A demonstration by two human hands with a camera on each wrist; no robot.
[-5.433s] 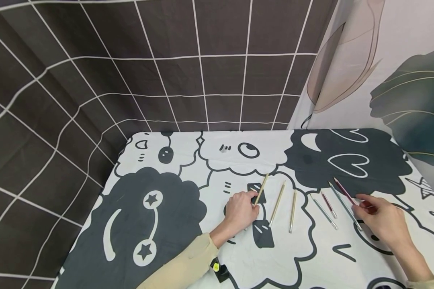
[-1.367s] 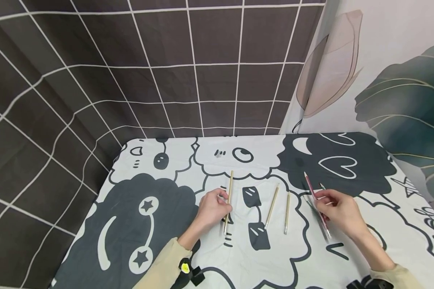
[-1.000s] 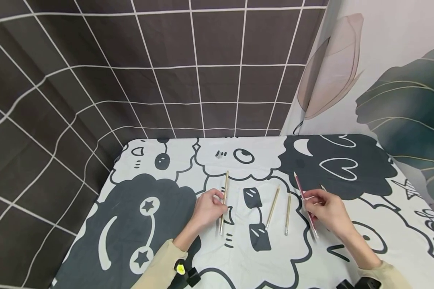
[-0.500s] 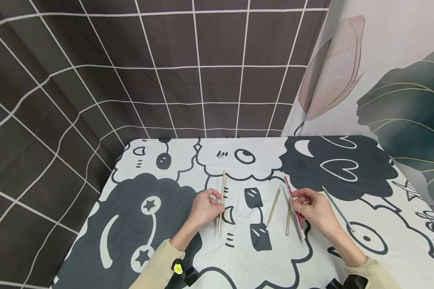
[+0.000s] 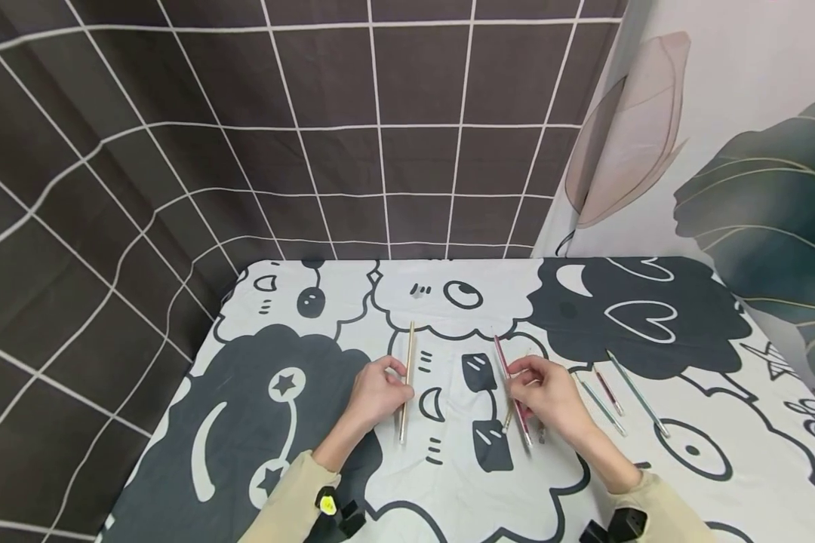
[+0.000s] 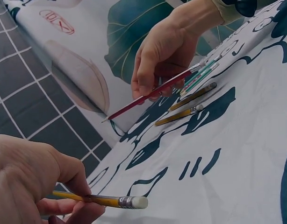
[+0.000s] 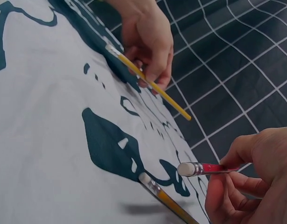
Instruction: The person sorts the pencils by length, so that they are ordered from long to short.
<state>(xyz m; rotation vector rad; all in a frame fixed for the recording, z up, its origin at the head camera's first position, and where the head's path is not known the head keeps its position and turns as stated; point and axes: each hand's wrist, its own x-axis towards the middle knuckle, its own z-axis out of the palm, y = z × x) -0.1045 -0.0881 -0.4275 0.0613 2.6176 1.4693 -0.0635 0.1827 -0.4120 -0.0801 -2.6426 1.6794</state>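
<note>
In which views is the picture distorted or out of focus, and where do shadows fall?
Head view: grid lines on the dark backdrop bow, a wide-lens distortion; light is even. Left wrist view: the left hand fills the corner, soft and dim. Right wrist view: a faint shadow lies on the tablecloth beside the lying yellow pencil.

A cartoon-printed tablecloth (image 5: 299,302) covers the table. Behind the tablecloth hangs a dark grid-patterned backdrop (image 5: 244,113); at its right, a leaf-printed curtain (image 5: 754,188).
</note>
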